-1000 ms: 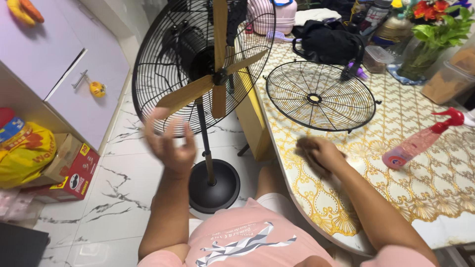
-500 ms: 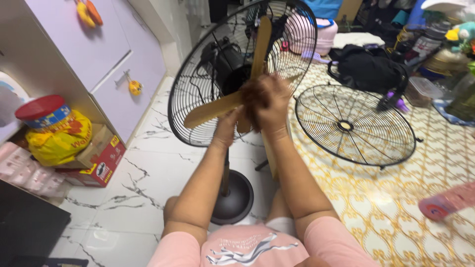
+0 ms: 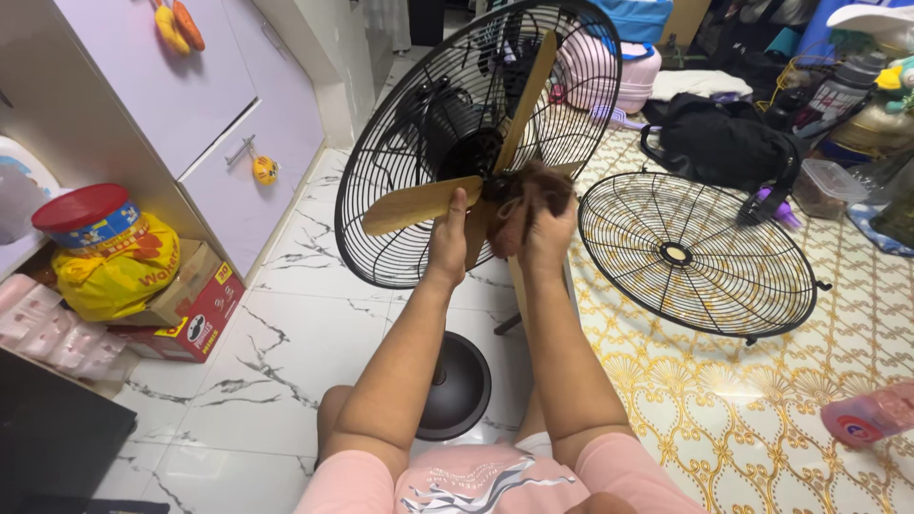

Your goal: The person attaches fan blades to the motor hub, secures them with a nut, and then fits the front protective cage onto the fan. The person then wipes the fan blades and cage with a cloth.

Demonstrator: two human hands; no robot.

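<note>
Hands at fan blade, brown cloth hiding hub

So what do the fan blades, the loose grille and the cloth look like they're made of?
Fan blades: probably wood or wood-look plastic, tan and matte, no clear grain.
Loose grille: thin black wire, likely painted metal.
Cloth in the right hand: brown, fuzzy fabric.
</note>
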